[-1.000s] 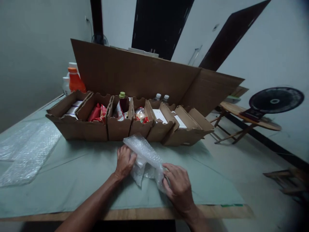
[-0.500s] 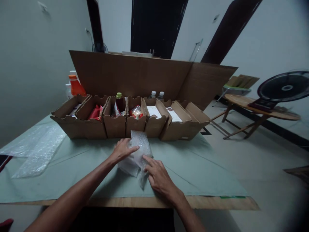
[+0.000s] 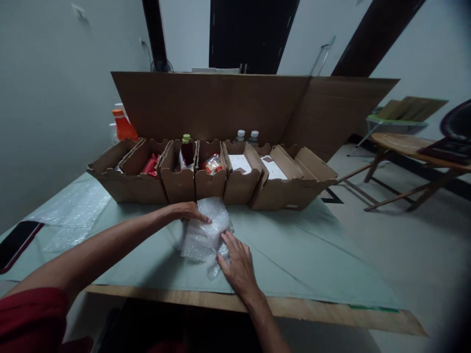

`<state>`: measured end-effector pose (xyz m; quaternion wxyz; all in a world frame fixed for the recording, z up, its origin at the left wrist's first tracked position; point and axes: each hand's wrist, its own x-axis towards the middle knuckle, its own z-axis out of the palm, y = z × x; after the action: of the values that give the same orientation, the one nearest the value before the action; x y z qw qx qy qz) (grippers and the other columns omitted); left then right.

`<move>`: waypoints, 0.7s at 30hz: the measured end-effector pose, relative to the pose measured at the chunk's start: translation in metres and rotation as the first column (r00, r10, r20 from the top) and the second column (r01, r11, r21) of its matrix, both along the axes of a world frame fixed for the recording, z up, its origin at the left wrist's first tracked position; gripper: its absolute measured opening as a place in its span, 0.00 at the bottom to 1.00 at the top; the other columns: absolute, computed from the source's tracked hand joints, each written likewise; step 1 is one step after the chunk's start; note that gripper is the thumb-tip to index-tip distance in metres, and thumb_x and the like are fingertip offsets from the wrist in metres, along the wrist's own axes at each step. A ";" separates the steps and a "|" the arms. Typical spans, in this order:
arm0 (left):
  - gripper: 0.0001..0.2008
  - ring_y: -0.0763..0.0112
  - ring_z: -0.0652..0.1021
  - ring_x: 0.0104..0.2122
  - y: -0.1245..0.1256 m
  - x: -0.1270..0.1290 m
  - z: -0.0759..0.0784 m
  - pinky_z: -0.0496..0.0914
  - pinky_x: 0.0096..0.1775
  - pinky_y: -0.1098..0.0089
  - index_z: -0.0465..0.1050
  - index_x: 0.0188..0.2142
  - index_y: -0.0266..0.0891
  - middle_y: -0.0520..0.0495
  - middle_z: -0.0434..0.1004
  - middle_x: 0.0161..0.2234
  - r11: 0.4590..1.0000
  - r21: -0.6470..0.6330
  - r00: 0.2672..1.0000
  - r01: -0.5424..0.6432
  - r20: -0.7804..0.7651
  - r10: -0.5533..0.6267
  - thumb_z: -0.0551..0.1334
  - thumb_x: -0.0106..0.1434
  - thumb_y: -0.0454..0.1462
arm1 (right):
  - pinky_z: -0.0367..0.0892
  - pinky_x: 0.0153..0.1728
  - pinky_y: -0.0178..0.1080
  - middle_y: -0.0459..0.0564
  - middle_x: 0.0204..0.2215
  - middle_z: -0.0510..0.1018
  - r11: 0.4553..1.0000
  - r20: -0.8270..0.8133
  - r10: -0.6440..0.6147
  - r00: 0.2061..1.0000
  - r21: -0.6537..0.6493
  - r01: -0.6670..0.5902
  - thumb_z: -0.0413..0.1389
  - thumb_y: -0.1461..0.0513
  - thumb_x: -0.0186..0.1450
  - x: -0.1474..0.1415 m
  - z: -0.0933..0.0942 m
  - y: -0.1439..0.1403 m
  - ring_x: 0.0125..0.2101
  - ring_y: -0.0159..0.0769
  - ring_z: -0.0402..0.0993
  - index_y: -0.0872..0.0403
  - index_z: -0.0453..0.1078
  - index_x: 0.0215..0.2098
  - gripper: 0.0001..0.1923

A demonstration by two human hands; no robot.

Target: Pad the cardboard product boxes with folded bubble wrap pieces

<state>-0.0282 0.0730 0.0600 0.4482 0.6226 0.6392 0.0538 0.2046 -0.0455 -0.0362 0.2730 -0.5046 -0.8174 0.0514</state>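
A folded bundle of clear bubble wrap lies on the green cloth right in front of me. Whether anything is inside it, I cannot tell. My left hand is closed on its upper left edge, thumb on top and the other fingers hidden underneath. On the lower right side, my right hand grips the wrap lightly between thumb and fingers. A loose flap of wrap hangs down beside the right thumb.
Behind the bundle stands a row of cardboard bins with packets and white boxes. Tall cardboard panels rise behind them. More bubble wrap sheets and a phone lie at left. A wooden table stands right.
My left hand has moved over the wrap's upper left edge and pressed it flatter; the wrap's upright end has folded down. The view has shifted left, bringing the phone into sight.
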 end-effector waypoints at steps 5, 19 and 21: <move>0.32 0.58 0.78 0.35 0.001 -0.001 0.006 0.69 0.29 0.69 0.77 0.33 0.39 0.46 0.81 0.31 0.986 -0.155 0.996 -0.056 0.063 0.066 0.75 0.34 0.57 | 0.63 0.55 0.49 0.60 0.59 0.73 0.998 -0.020 0.013 1.000 0.063 -0.012 0.54 0.65 0.64 0.001 -0.005 0.001 0.57 0.46 0.69 0.56 0.62 0.61 0.26; 0.19 0.58 0.82 0.33 -0.037 0.015 -0.016 0.74 0.34 0.65 0.77 0.32 0.39 0.47 0.83 0.30 0.953 -0.206 0.851 -0.224 0.434 0.294 0.75 0.40 0.41 | 0.64 0.55 0.52 0.66 0.57 0.72 0.998 -0.036 0.058 0.998 0.037 -0.056 0.53 0.65 0.65 -0.002 0.007 -0.007 0.57 0.51 0.68 0.62 0.58 0.64 0.29; 0.18 0.60 0.81 0.33 -0.045 0.010 -0.019 0.74 0.35 0.66 0.77 0.33 0.38 0.47 0.83 0.30 0.951 -0.168 0.816 -0.259 0.489 0.309 0.74 0.42 0.42 | 0.62 0.56 0.51 0.64 0.59 0.71 0.995 -0.080 0.088 0.993 0.045 -0.084 0.50 0.64 0.67 0.002 0.012 -0.008 0.58 0.48 0.67 0.60 0.61 0.62 0.25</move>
<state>-0.0186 0.0281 0.0408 0.6167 0.4617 0.5855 0.2526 0.2061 -0.0540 -0.0246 0.3143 -0.4607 -0.8274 0.0667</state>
